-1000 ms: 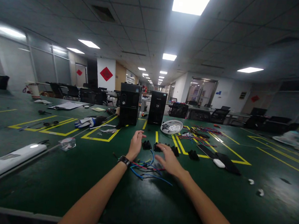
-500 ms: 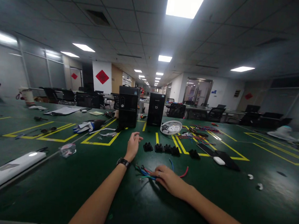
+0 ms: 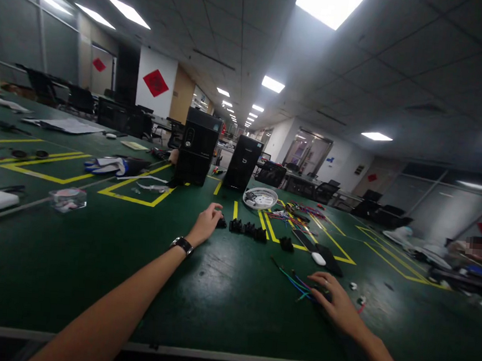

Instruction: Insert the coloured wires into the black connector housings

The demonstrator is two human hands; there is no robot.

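My left hand (image 3: 206, 223), with a dark watch on its wrist, reaches to the leftmost small black plastic part (image 3: 221, 222). Its fingers are half bent and apart at that part; whether they touch it is hard to make out. More black plastic parts (image 3: 249, 229) sit in a row to the right, and another black part (image 3: 286, 243) stands apart from them. Over a bundle of coloured wires (image 3: 297, 287) hovers my right hand (image 3: 334, 300), its thumb and fingers spread. The wires lie on the green table (image 3: 214, 306), partly hidden under that hand.
Two black computer towers (image 3: 199, 149) stand at the back, beside a white round grille (image 3: 260, 198). More loose wires (image 3: 300, 216), a black pad (image 3: 330, 260) and white earbuds (image 3: 353, 286) lie to the right. Gloves (image 3: 111, 166) and a plastic bag (image 3: 68, 199) are left.
The view has tilted and shifted. My right hand has moved right with the wires and its fingers have spread off them. My left hand has come up to the leftmost black part.
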